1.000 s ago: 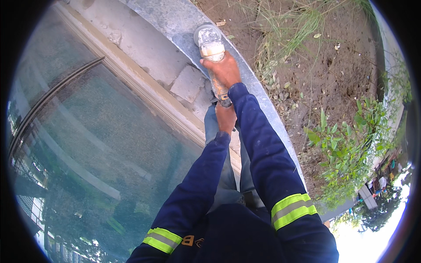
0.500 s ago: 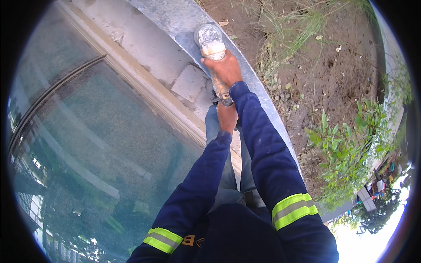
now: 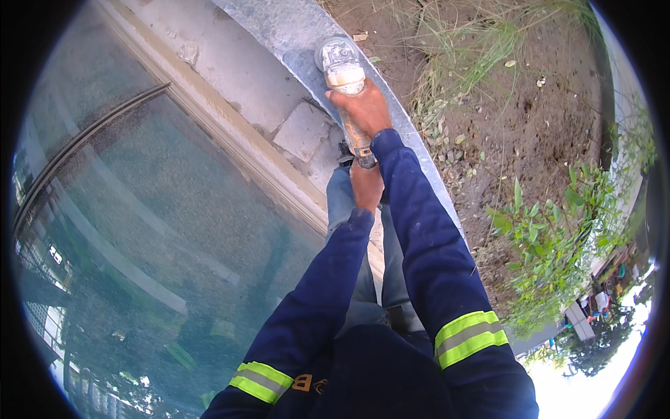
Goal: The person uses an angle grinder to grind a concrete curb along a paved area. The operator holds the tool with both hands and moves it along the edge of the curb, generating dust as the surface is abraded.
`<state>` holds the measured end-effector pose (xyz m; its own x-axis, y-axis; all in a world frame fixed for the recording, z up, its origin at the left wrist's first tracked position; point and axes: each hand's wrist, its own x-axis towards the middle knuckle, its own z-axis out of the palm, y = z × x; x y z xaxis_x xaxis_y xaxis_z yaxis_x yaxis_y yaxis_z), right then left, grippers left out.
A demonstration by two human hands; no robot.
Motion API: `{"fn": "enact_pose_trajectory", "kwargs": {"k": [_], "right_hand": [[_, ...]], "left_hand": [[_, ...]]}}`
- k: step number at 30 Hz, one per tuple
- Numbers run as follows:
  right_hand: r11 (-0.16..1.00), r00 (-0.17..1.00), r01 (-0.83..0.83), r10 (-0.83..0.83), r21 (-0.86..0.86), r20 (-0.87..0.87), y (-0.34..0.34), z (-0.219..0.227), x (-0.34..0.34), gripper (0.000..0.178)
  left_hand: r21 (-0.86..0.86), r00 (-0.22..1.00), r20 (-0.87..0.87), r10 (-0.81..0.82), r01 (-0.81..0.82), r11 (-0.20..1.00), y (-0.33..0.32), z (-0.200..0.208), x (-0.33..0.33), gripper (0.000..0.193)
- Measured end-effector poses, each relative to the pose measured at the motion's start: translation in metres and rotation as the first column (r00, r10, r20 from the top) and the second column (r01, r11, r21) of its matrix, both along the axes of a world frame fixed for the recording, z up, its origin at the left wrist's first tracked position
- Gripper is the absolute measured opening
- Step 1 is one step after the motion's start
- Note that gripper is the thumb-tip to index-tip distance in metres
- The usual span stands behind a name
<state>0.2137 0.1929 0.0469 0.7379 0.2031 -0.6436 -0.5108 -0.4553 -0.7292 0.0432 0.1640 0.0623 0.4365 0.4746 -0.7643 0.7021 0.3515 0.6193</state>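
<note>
A dusty angle grinder (image 3: 347, 75) with an orange-brown body lies along the top of a curved grey stone ledge (image 3: 279, 31). Its round disc end rests on or just over the ledge surface; the contact itself is hidden under the head. My right hand (image 3: 366, 108) wraps around the body just behind the grinder's head, thumb toward the left side. Closer to me, my left hand (image 3: 366, 187) is closed around the rear end of the grinder, its fingers partly hidden beneath.
A large glass pane (image 3: 181, 188) with a beige frame (image 3: 237, 143) stretches along the left. Between frame and ledge lies a broken slab (image 3: 303, 131) on dusty ground. Right of the ledge is a soil bed (image 3: 530, 119) with long grass (image 3: 464, 63) and a leafy shrub (image 3: 551, 230).
Both hands and the grinder have shifted slightly to the right in view. The grip on the grinder stays the same.
</note>
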Motion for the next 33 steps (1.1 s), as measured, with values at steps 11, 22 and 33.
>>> {"fn": "enact_pose_trajectory", "kwargs": {"k": [11, 22, 33], "right_hand": [[0.999, 0.997, 0.033, -0.034, -0.01, -0.067, 0.002, 0.015, -0.036, 0.077], [0.999, 0.999, -0.008, 0.01, 0.052, -0.042, 0.014, 0.005, -0.023, 0.078], [1.0, 0.999, 0.001, -0.002, 0.015, 0.032, 0.006, 0.0, -0.012, 0.076]], "left_hand": [[-0.037, 0.988, -0.156, -0.009, 0.003, 0.999, 0.001, 0.013, -0.03, 0.025], [0.143, 0.997, 0.043, 0.058, -0.064, 0.988, -0.001, -0.017, -0.027, 0.024], [0.07, 0.997, -0.057, -0.052, 0.056, 0.996, 0.002, -0.022, -0.022, 0.024]]}}
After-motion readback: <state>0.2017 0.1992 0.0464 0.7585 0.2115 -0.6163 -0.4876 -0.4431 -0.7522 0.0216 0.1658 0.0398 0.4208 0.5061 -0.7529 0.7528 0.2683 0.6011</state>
